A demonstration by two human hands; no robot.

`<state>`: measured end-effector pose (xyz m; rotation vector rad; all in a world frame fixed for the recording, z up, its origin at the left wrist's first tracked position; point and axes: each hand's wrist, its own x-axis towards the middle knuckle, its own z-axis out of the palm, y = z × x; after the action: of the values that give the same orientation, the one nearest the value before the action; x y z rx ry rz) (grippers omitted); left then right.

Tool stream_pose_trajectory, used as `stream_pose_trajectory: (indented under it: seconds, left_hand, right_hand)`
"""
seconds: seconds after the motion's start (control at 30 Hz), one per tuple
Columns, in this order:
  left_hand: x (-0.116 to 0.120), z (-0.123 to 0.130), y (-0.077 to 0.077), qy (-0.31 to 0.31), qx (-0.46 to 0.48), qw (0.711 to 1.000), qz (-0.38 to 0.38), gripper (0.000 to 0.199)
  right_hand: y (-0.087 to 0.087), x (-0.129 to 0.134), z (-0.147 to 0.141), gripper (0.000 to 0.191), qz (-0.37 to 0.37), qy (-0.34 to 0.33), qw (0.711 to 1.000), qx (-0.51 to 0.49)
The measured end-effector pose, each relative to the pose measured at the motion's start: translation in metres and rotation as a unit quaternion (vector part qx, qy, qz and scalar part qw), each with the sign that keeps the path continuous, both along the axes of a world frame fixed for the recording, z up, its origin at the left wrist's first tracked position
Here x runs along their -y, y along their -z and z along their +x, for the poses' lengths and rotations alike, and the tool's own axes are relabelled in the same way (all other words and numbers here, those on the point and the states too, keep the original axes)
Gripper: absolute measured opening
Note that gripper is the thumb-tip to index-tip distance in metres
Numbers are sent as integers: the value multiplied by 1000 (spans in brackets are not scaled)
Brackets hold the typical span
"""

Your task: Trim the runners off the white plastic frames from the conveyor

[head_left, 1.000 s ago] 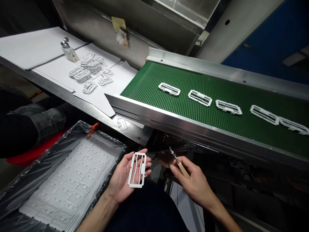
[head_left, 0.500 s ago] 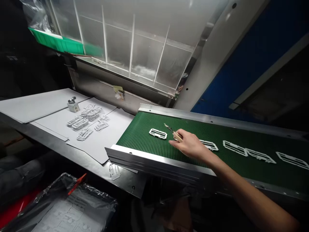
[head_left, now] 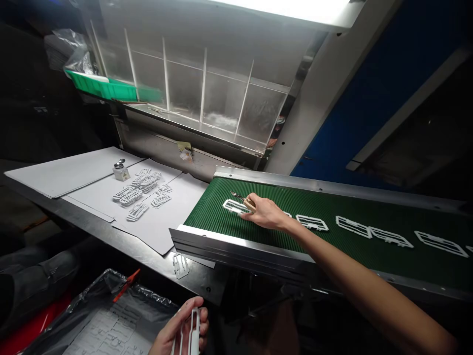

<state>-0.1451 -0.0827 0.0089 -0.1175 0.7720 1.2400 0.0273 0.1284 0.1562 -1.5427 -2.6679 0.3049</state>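
Observation:
My right hand [head_left: 264,212] is over the green conveyor belt [head_left: 210,217], its fingers closed on a small tool [head_left: 246,201] with a tan handle and a thin metal tip. Below its fingertips lies a white plastic frame [head_left: 232,206], partly covered by them. Low in the view my left hand [head_left: 181,325] grips another white frame [head_left: 195,330], held upright over the edge of the lined bin. More white frames, such as this one [head_left: 312,223], lie along the belt to the right.
White sheets [head_left: 92,167] cover the metal table, with piled frames [head_left: 144,183] and a metal-capped bottle [head_left: 121,171]. One frame [head_left: 181,266] lies at the table's edge. Below is a plastic-lined bin [head_left: 92,335] with an orange clip [head_left: 126,285]. Metal rails [head_left: 236,249] border the belt.
My left hand has come into view with a white frame. My right hand has moved left along the belt, onto the leftmost frame. The camera view has shifted slightly.

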Motion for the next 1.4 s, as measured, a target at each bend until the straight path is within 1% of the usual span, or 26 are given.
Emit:
stream_pose_trajectory:
  seconds: [0.07,0.1,0.17,0.2,0.27,0.3,0.33,0.37,0.4,0.43,0.47,0.5,0.57,0.63,0.67,0.7,0.77,0.83,0.93,0.97,1.03,1.13,1.2,1.3,1.37,1.4]
  left_hand:
    - [-3,-5,-5,16,-18,1000,11,11]
    - [-4,-8,-9,29,-21,999,20,13]
    - [-5,-12,-18,59,-15,997,57,20]
    - [-5,-13,-23,80,-16,993,82,26]
    - [-6,-13,-29,155,-47,978,129,35]
    - [-6,-11,-31,195,-78,966,149,37]
    - [-5,-8,-33,228,-110,953,163,36]
    - [-5,-5,-34,247,-138,944,168,35]
    - [-4,-1,-35,246,-162,941,165,34]
    - [-2,4,-35,226,-182,945,153,33]
    - [0,10,-35,195,-200,950,139,32]
    - [2,16,-34,164,-217,954,127,31]
    - [8,31,-29,128,-251,953,114,30]
    - [14,44,-24,128,-280,944,121,29]
    - [16,49,-21,137,-293,937,128,28]
    - [17,53,-19,150,-303,931,134,28]
    - [15,55,-17,183,-318,919,146,30]
    - [8,51,-19,233,-338,897,166,32]
    - [-10,40,-27,346,-353,836,237,30]
    - [-16,38,-29,386,-345,816,258,29]
    - [-26,34,-33,456,-318,782,282,29]
    - [-32,31,-34,532,-292,740,289,29]
    - [-33,29,-34,566,-294,713,292,26]
    - [-33,28,-32,596,-341,652,321,20]
    - [-32,28,-30,592,-379,612,361,19]
    - [-31,28,-29,578,-388,606,385,18]
  right_hand:
    - [-18,29,3,35,-60,-66,995,-47]
    - [-24,47,6,34,-97,-108,987,-69]
    - [-30,81,11,33,-156,-192,966,-80]
    - [-29,95,14,33,-169,-230,956,-73]
    - [-19,118,18,36,-180,-288,939,-62]
    - [-12,125,20,37,-182,-301,934,-66]
    - [-3,130,22,36,-183,-299,933,-81]
    - [7,135,25,35,-180,-282,936,-109]
    - [17,139,28,34,-173,-244,942,-150]
    - [27,144,31,33,-167,-190,946,-201]
    - [38,149,34,31,-169,-123,944,-257]
    - [49,156,36,27,-179,-52,932,-312]
    - [71,172,37,21,-221,67,886,-402]
    - [89,188,37,19,-240,138,844,-460]
    - [96,194,37,19,-230,160,833,-477]
    - [102,200,38,18,-216,175,829,-486]
    - [107,207,43,16,-205,179,835,-478]
    - [107,212,51,13,-226,154,853,-444]
    - [104,216,65,10,-261,113,872,-398]
    - [104,217,68,9,-270,105,873,-392]
    - [106,220,72,10,-294,93,866,-393]
    - [111,227,74,12,-331,93,853,-393]
    - [115,231,73,13,-351,97,847,-387]
    - [122,237,71,13,-376,98,836,-387]
    - [128,241,69,12,-385,100,830,-392]
    - [131,243,68,12,-385,102,826,-398]
